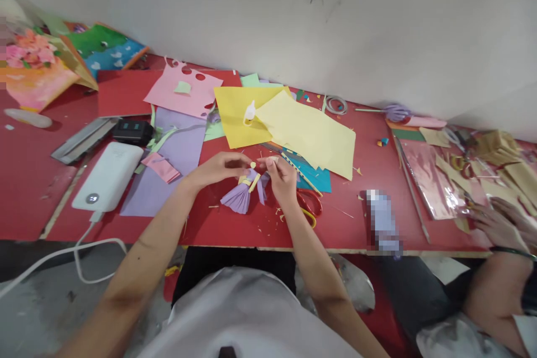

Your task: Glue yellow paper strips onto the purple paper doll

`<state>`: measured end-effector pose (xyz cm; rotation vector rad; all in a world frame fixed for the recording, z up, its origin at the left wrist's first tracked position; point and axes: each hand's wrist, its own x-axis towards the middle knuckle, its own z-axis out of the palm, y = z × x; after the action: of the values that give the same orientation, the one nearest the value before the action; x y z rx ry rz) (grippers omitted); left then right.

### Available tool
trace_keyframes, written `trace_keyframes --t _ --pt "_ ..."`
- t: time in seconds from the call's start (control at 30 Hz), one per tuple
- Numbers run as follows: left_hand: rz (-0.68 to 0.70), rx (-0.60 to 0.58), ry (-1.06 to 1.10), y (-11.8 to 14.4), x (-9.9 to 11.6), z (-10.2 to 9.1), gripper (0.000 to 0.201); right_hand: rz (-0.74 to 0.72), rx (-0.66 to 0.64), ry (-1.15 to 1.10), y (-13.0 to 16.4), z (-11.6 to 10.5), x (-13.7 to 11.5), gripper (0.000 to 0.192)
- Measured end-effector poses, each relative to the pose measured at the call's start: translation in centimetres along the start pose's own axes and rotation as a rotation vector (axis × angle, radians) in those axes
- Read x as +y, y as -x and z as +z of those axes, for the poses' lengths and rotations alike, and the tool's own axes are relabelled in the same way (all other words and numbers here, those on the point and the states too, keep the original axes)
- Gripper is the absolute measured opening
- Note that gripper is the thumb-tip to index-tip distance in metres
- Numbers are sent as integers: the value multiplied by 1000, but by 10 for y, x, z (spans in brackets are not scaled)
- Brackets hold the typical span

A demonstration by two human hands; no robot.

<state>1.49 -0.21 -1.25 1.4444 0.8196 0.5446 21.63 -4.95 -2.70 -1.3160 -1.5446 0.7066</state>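
A small purple paper doll [237,197] with a pleated skirt and yellow strips at its waist is between my hands, just above the red tabletop. My left hand [218,169] has its fingertips closed at the doll's upper part, beside a small pale yellow piece [253,165]. Thumb and forefinger of my right hand [282,178] are pinched together on the other side; what lies between them is too small to make out. Scissors [309,205] with red and yellow handles lie by my right wrist.
Yellow sheets [310,134], a purple sheet [178,142] and a punched pink sheet [180,86] lie behind. A small glue bottle [250,112] rests on the yellow. Left is a white power bank [109,176] with its cable; right, a blurred phone [382,221] and a co-worker's hands [499,222].
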Motion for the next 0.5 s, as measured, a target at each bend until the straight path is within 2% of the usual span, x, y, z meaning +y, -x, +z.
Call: trace_keyframes --t 0.17,0.27,0.37,0.5 --pt "2 19 8 1 0 0 32 -111 4 92 2 0 -1 33" --pt "1 46 14 1 -1 0 33 -107 24 101 3 1 -4 31" --pt "-6 65 9 1 -2 0 35 -27 11 37 2 3 -6 23" --pt "4 39 -1 1 1 1 34 167 -80 -155 0 4 -5 16"
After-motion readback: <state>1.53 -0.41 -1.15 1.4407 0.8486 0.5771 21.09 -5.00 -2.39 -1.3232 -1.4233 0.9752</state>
